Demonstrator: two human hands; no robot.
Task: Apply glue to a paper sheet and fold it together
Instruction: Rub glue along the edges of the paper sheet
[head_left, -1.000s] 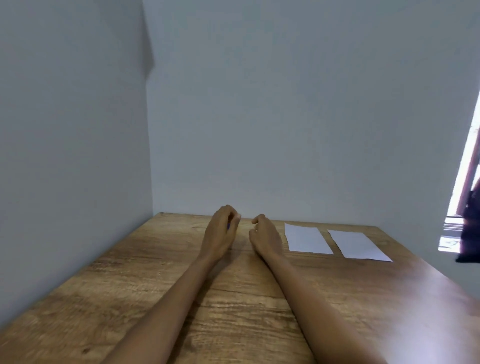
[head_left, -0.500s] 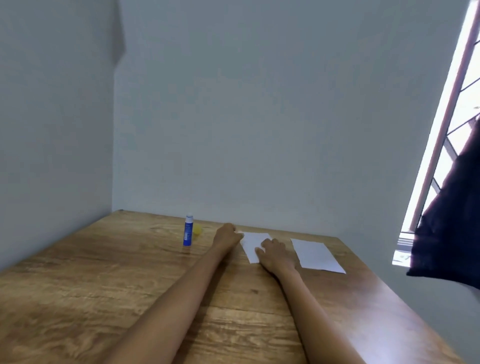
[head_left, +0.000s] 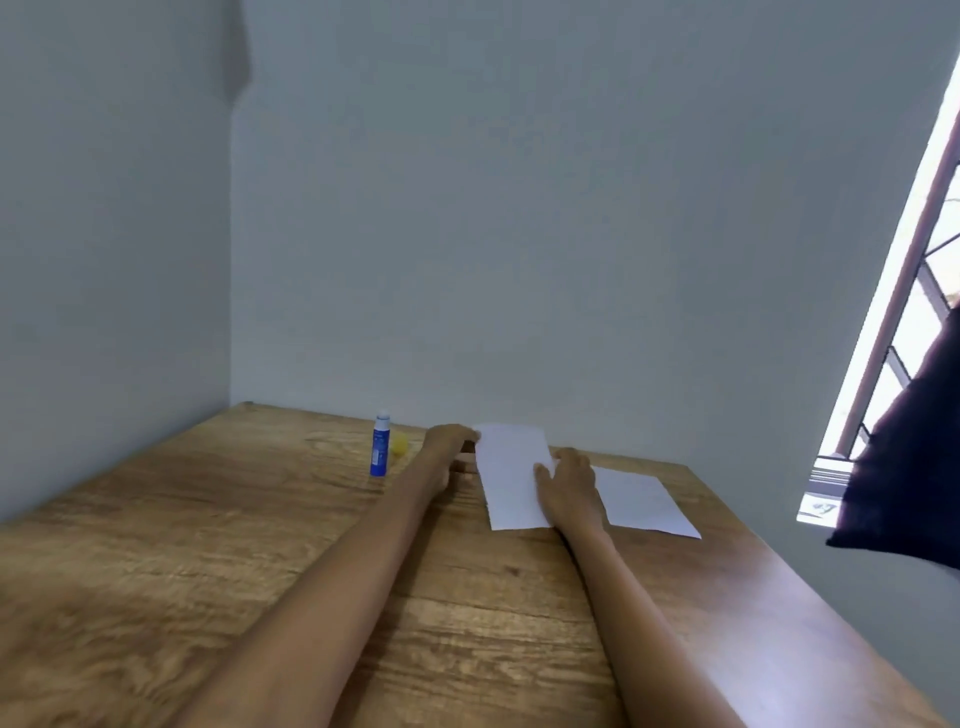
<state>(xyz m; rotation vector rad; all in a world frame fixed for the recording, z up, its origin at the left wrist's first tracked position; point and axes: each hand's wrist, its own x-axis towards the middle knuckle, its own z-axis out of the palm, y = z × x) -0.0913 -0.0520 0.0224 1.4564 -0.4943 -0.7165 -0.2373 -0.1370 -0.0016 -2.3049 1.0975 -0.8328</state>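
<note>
Your right hand (head_left: 569, 480) lies flat on the right edge of the nearer white rectangular paper sheet (head_left: 511, 475), just right of frame centre, fingers fairly straight and spread, pressing rather than gripping. Your left hand (head_left: 449, 441) is at the sheet's far left corner; its fingers look curled toward the edge, but from this angle you cannot tell whether they pinch the paper or only touch it.

By my reading you are at the start: positioning the sheet on the brown wood-grain worktop (head_left: 208, 545) before any glue goes on. The paper shows no fold and no visible glue.

Left of your left hand, apart from it, the blue glue stick with a white top (head_left: 381, 442) stands upright, with a small yellow round object (head_left: 400, 443), possibly its cap, just beside it. A second white paper sheet (head_left: 641, 501) lies flat to the right of your right hand.

The next move probably calls for keeping one hand on the sheet so it does not slide while the other reaches left for the glue stick.
</note>
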